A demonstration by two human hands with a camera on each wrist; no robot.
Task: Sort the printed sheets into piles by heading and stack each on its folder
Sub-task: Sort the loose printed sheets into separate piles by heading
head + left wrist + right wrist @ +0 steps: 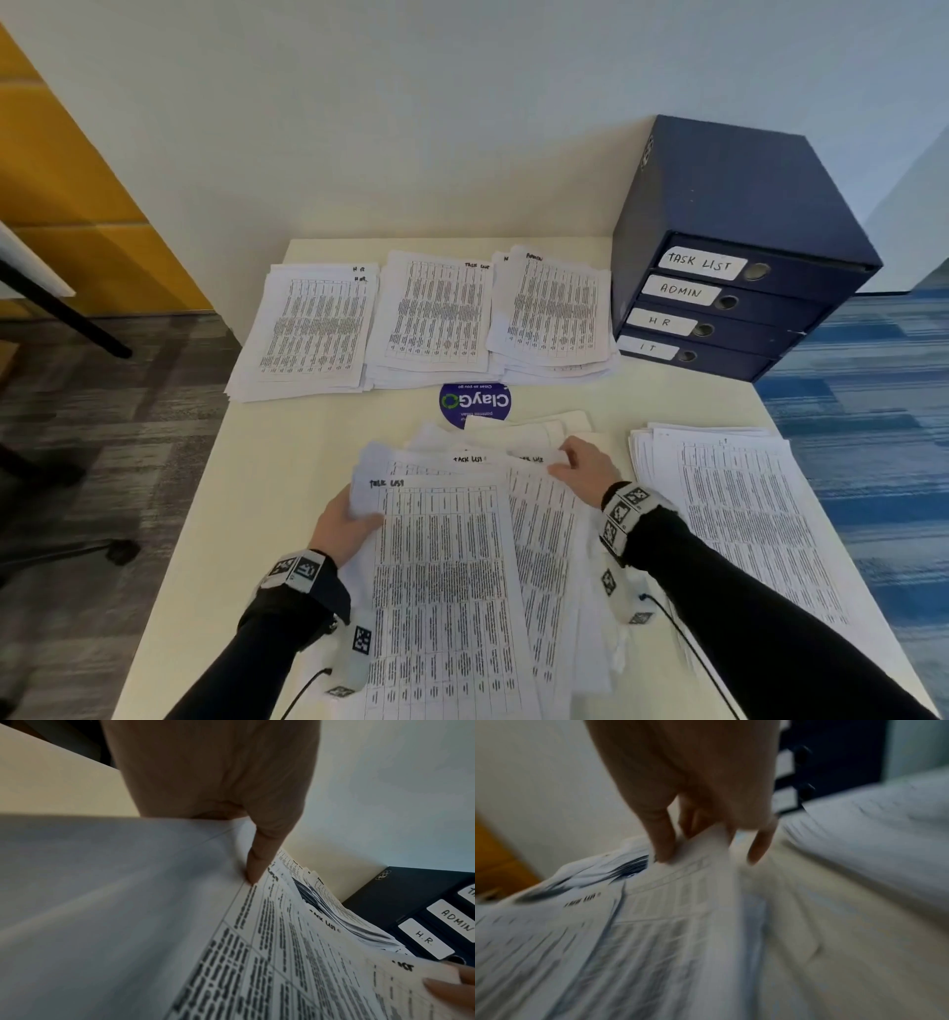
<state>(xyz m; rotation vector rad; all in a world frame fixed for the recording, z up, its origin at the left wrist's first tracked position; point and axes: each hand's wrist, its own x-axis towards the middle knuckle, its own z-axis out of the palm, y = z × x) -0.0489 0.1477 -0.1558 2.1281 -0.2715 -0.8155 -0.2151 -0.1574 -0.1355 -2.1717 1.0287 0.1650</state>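
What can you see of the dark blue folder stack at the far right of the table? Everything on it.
The folder stack is four dark blue, card-like lever-arch binders lying flat, one on another, spines toward the person. Each spine has a white handwritten label and a round finger hole: top to bottom TASK LIST, ADMIN, HR, IT. It sits on the cream table at the far right corner, near the wall. The nearest paper pile lies beside its left edge; contact is unclear. Neither hand touches it.

Head overhead; wrists close on sheets.

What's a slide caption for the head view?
Both hands, left hand and right hand, grip fanned white printed sheets headed "Task List".
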